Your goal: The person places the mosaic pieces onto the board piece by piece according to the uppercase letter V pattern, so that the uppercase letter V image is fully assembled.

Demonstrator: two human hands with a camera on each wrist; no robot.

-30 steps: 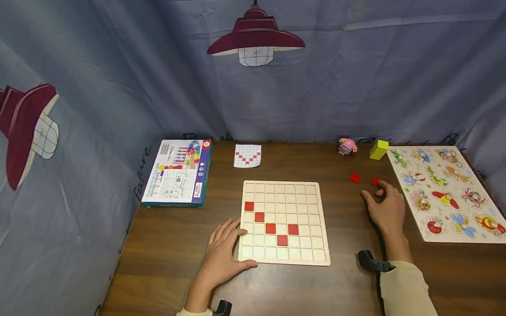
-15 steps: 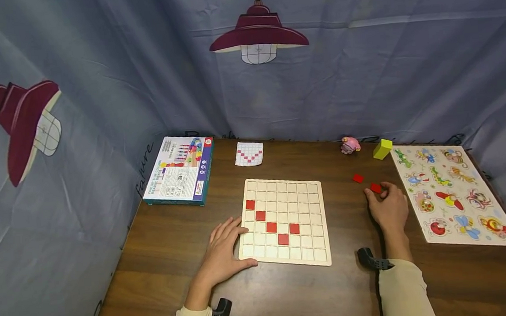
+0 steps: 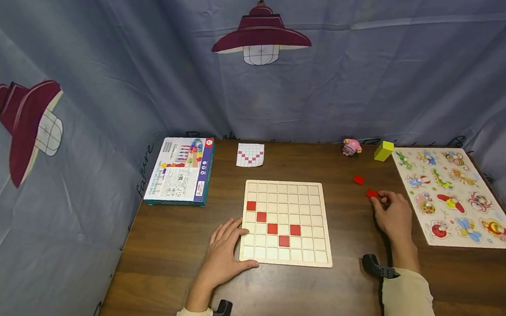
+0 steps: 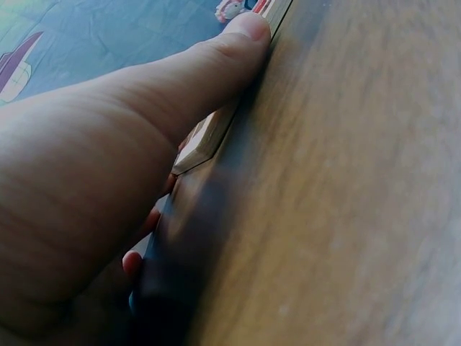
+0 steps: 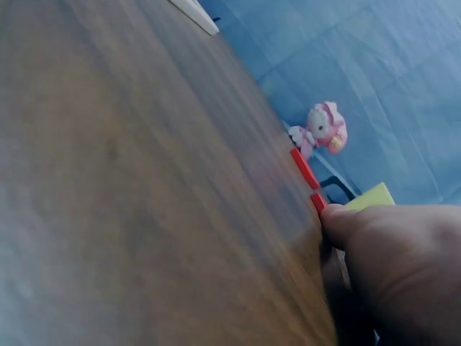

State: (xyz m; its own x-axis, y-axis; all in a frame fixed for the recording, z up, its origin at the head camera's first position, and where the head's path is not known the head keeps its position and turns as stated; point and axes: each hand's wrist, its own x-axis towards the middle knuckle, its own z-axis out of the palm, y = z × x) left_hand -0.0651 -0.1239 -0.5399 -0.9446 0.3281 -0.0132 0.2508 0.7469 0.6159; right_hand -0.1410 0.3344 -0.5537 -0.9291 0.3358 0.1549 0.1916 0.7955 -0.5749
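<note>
A pale wooden grid board lies on the table with several red square tiles set in its cells. My left hand rests at its near left corner, fingers spread along the left side and thumb on the front edge. In the left wrist view the thumb lies straight along the board's edge. To the right of the board, my right hand pinches a loose red tile at the tabletop between thumb and fingers. Another red tile lies just beyond it, apart from the hand.
A small card with a printed pink V pattern lies behind the board. At the back left is a flat box. A pink figurine, a yellow-green block and an animal picture board are on the right.
My right hand has drawn the nearer red tile a little toward me and slightly left. My left hand stays at the board's corner. The head view has shifted slightly.
</note>
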